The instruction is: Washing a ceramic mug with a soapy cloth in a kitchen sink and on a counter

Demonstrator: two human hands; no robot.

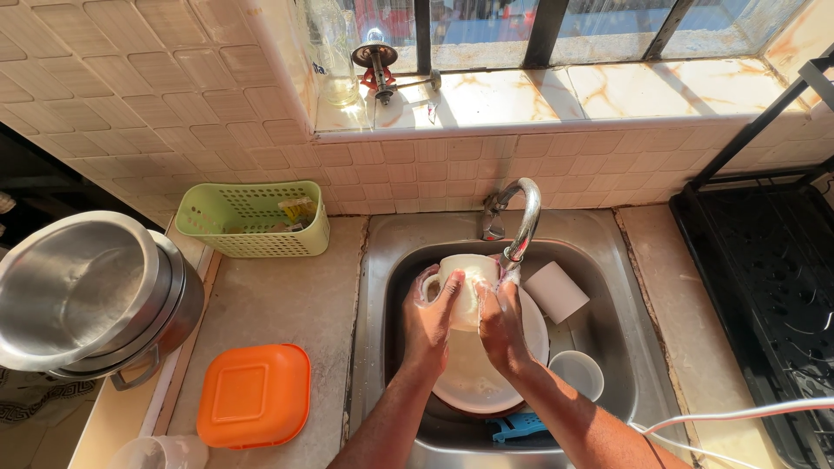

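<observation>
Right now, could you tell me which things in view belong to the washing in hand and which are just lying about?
In use:
left hand
right hand
white mug, held by both
tap
sink
white plate
two more cups

Lying about:
green basket
orange lid
steel pots
glass bottle
black rack

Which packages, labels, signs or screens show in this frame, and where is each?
Clear bottle: on the window sill at left, tall, with a dark printed mark on its side.
Small packet: inside the green basket on the counter, yellowish, crumpled.
No signs or screens in view.
</observation>
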